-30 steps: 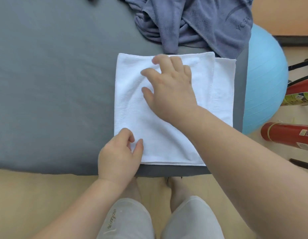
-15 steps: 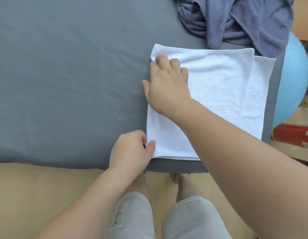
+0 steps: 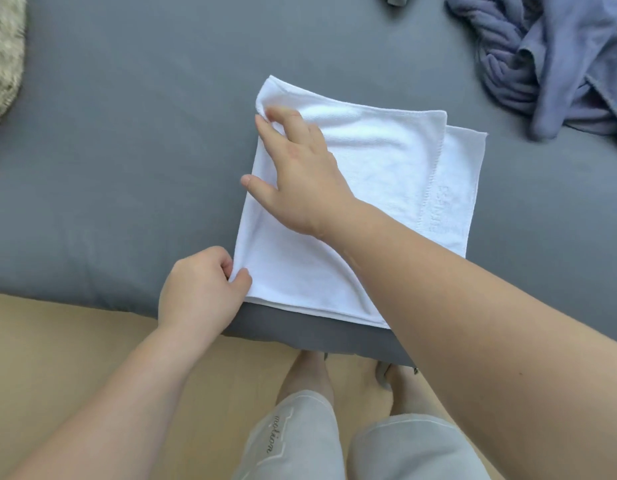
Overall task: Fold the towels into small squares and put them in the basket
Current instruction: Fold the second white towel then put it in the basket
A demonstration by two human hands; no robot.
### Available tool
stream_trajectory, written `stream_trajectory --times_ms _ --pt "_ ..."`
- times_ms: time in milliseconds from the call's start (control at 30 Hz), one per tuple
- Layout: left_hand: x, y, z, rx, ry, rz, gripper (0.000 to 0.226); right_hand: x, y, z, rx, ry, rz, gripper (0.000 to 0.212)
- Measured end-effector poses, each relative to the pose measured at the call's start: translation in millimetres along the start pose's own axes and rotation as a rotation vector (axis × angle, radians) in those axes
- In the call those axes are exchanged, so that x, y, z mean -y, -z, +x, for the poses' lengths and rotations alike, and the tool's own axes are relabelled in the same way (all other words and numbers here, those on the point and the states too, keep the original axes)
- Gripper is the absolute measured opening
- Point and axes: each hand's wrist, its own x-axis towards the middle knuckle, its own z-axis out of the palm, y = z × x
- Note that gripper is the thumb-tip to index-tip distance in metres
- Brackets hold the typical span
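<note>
A white towel (image 3: 386,174), folded once into a rough square, lies on the grey bed surface (image 3: 127,161) near its front edge. My left hand (image 3: 201,289) pinches the towel's near left corner between thumb and fingers. My right hand (image 3: 296,174) reaches across the towel; its fingertips pinch the far left corner, which is lifted and slightly curled. The lower layer sticks out along the towel's right side. No basket is in view.
A crumpled blue-grey towel (image 3: 549,60) lies at the far right of the bed. A fluffy beige item (image 3: 2,53) sits at the far left edge. My legs and bare feet stand on the wooden floor (image 3: 58,341) below the bed edge.
My right hand slid from the towel's middle to its far left corner and now pinches and lifts it. My left hand keeps hold of the near left corner. The view shifted right.
</note>
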Motion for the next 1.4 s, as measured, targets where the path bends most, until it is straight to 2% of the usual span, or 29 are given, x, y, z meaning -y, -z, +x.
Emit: stream_trajectory --times_ms 67,133,200,300,400,467,533,633,733,800,867,967,1067,1167,1300,1400 --pt "5.5 4.9 1.1 -0.044 0.005 0.01 0.029 -2.0 -2.5 2.1 0.052 0.041 0.038 0.074" --pt "1.5 6.7 -1.1 -0.083 -0.015 -0.008 0.034 -9.4 -0.4 -2.8 0.029 0.046 0.073 0.067" --pt "-13.2 4.4 -6.7 -0.091 -0.087 -0.047 0.035 -22.6 7.5 -13.4 -0.12 0.013 0.12 0.057" --pt "-49.2 -9.7 -23.2 -0.021 -0.3 -0.102 0.031 -57.1 27.9 -36.8 -0.396 -0.121 0.16 0.043" --pt "-84.1 -37.3 -43.0 0.068 -0.51 -0.115 0.032 -95.7 53.9 -60.2 -0.501 -0.339 0.253 0.034" --pt "-103.4 -57.7 -54.7 0.111 -0.61 -0.099 0.035 -118.1 67.3 -71.7 -0.466 -0.469 0.331 0.031" --pt "-117.6 -74.0 -63.8 0.167 -0.616 -0.044 0.039 -135.6 74.9 -80.3 -0.385 -0.517 0.355 0.033" --pt "-122.8 -92.5 -69.2 0.184 -0.559 0.065 0.033 -150.2 80.0 -85.7 -0.28 -0.468 0.352 0.046" --pt "-116.7 -103.2 -71.2 0.127 -0.584 0.039 0.027 -156.2 83.6 -83.1 -0.218 -0.468 0.407 0.056" --pt "-111.4 -106.3 -72.0 0.107 -0.587 0.011 0.028 -156.7 85.4 -82.9 -0.266 -0.448 0.465 0.052" --pt "-109.9 -105.6 -73.1 0.085 -0.606 -0.003 0.028 -152.3 86.7 -84.9 -0.284 -0.381 0.426 0.043" --pt "-109.2 -106.7 -73.2 0.058 -0.625 0.005 0.027 -143.2 84.2 -82.7 -0.178 -0.319 0.369 0.04" --pt "-111.3 -105.6 -70.7 0.053 -0.627 0.015 0.029 -135.9 80.0 -74.0 -0.077 -0.348 0.383 0.048" --pt "-120.9 -95.6 -71.5 0.02 -0.64 0.002 0.032 -128.9 86.8 -73.6 -0.137 -0.329 0.439 0.043" --pt "-146.0 -59.2 -85.9 -0.082 -0.702 -0.063 0.024 -117.4 106.3 -87.5 -0.284 -0.28 0.705 0.034" --pt "-161.3 -45.3 -104.9 -0.08 -0.758 -0.11 0.022 -118.6 121.2 -103.0 -0.326 -0.257 0.862 0.034"
